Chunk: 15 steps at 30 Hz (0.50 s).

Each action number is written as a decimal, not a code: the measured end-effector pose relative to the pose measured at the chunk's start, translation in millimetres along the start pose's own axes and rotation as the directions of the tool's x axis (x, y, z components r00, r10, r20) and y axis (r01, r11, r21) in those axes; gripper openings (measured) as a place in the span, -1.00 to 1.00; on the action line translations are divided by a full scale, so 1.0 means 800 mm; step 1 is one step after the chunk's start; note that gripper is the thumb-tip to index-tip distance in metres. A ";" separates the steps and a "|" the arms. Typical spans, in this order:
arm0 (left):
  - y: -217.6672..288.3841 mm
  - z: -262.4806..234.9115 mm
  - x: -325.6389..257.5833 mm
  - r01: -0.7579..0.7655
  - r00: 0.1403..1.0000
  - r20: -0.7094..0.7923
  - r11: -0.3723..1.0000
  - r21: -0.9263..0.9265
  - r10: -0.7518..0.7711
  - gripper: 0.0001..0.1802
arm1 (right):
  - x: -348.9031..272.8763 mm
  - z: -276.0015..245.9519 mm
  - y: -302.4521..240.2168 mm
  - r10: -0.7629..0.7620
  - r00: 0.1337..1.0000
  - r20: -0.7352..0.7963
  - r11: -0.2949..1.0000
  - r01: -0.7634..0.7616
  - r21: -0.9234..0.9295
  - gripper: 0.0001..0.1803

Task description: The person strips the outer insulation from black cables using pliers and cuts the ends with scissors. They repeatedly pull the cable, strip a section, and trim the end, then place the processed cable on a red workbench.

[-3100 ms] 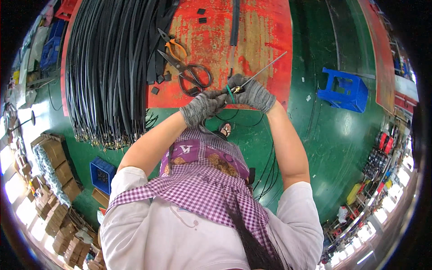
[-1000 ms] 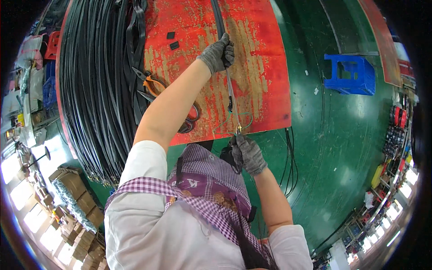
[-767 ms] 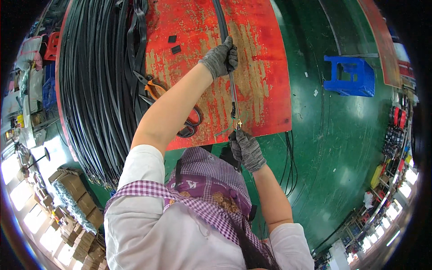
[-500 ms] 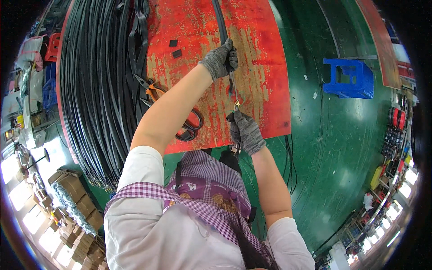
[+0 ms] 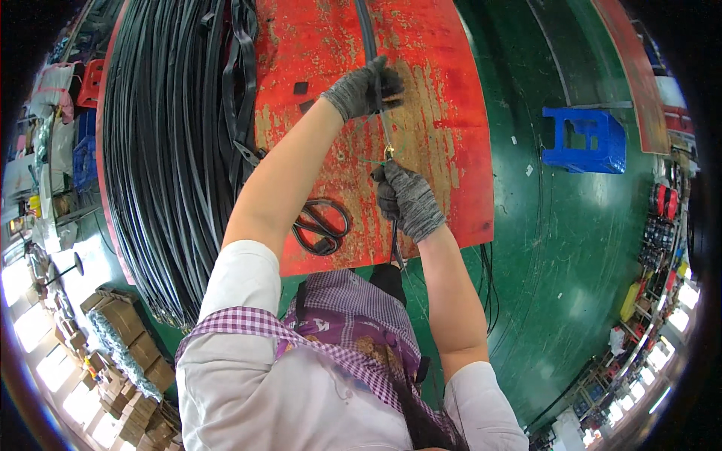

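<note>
Beside the black cable bundle (image 5: 169, 143) on the red table's (image 5: 444, 113) left edge, our gloved left hand (image 5: 365, 89) and right hand (image 5: 406, 199) clamp a thin black cable (image 5: 385, 128) mid-table, which looks light, limp, best gripped close

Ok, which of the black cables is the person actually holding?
The single black cable running down the red table, gripped by the left hand and right hand, apart from the cable bundle.
</note>
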<state>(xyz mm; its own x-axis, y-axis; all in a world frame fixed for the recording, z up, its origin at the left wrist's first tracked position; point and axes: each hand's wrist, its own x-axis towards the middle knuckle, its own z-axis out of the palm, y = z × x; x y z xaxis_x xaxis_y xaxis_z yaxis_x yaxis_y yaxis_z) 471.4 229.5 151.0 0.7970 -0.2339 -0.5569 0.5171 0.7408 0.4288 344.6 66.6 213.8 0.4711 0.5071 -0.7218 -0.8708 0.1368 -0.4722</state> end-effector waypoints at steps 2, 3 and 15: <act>0.007 -0.007 0.011 -0.199 0.980 -0.009 0.970 -0.139 0.200 -0.68 | -0.004 0.010 -0.003 -0.023 0.999 0.049 0.999 0.025 -0.035 -0.63; 0.011 -0.010 0.016 -0.114 0.986 0.090 0.964 -0.239 0.139 -0.67 | -0.005 0.013 -0.005 -0.027 0.997 0.066 0.998 0.030 -0.058 -0.63; 0.019 0.031 -0.025 -0.029 0.989 -0.148 0.986 -0.165 0.004 -0.53 | 0.053 0.025 -0.003 -0.616 0.787 0.020 0.293 0.252 -0.922 -0.61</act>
<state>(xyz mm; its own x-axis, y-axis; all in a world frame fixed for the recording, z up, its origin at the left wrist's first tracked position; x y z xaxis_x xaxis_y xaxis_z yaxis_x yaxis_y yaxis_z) 470.9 229.4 186.4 0.7440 -0.1351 -0.6543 0.4355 0.8408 0.3216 363.5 104.7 194.3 0.9047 0.3316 -0.2674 -0.0065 -0.6168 -0.7871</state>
